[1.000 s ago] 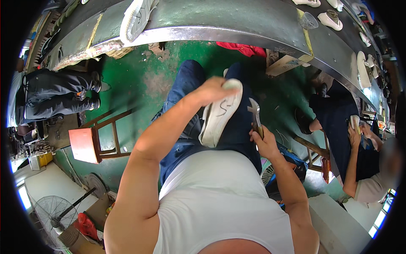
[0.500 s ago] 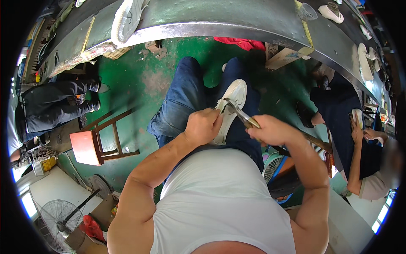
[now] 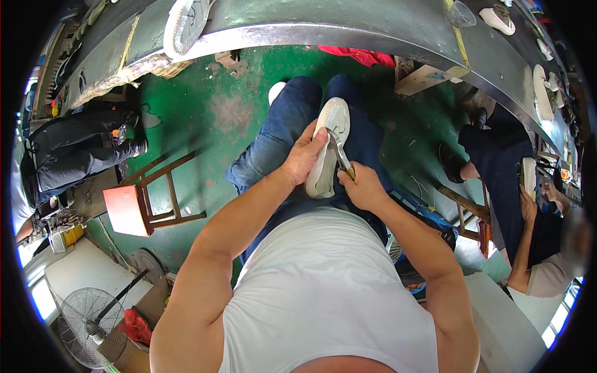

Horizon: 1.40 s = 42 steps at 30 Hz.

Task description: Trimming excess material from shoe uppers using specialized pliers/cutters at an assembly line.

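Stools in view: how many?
2: a red-topped stool on the left, and a wooden stool on the right beside the co-worker, partly hidden. Others may be out of sight.

The person's plain white sleeveless top (image 3: 329, 280) spans six o'clock, with faded blue jeans (image 3: 277, 133) toward twelve o'clock.

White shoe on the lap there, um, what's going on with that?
A seated person holds the white shoe over the right thigh, with the left hand gripping its side. The right hand holds a metal tool by its handle, its head at the shoe's opening; whether it is biting on anything can't be told. Off to the right, a co-worker's hand is on another pale shoe.
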Available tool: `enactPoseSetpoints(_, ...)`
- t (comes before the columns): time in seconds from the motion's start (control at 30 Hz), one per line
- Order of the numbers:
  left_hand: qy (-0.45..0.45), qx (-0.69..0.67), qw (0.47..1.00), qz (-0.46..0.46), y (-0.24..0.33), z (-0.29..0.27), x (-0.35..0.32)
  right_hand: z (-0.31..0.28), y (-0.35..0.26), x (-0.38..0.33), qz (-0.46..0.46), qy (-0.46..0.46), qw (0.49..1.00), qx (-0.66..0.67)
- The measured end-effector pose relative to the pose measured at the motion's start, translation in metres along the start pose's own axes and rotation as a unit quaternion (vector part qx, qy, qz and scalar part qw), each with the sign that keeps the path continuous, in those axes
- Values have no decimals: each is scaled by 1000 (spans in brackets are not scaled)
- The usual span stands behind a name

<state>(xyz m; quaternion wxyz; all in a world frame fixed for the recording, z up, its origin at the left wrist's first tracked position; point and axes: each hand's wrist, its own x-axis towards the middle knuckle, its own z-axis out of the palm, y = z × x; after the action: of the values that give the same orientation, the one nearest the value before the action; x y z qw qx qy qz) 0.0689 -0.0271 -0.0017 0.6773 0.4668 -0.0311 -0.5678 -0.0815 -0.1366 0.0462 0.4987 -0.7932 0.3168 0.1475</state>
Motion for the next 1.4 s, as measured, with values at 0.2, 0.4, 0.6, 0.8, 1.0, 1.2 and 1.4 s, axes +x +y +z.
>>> enactPoseSetpoints(0.2,29,-50,998,5,-10,1,1,-15,12,7,103,-157,960,208)
enactPoseSetpoints(0.4,59,42,997,11,-17,13,0,-16,38,-5,153,-197,881,402)
enactPoseSetpoints(0.6,64,88,994,-30,-9,16,7,-60,64,2,174,-361,794,457)
enactPoseSetpoints(0.8,106,156,978,-86,11,22,13,-98,13,-3,30,-145,977,154)
enactPoseSetpoints(1.0,95,235,963,-88,12,14,15,-80,-1,49,-87,-69,980,-165)
enactPoseSetpoints(1.2,35,207,968,-140,18,6,19,-70,3,42,-99,-1,981,-167)
enactPoseSetpoints(1.4,-20,155,962,-223,36,-7,27,-95,4,-9,49,-153,987,-14)
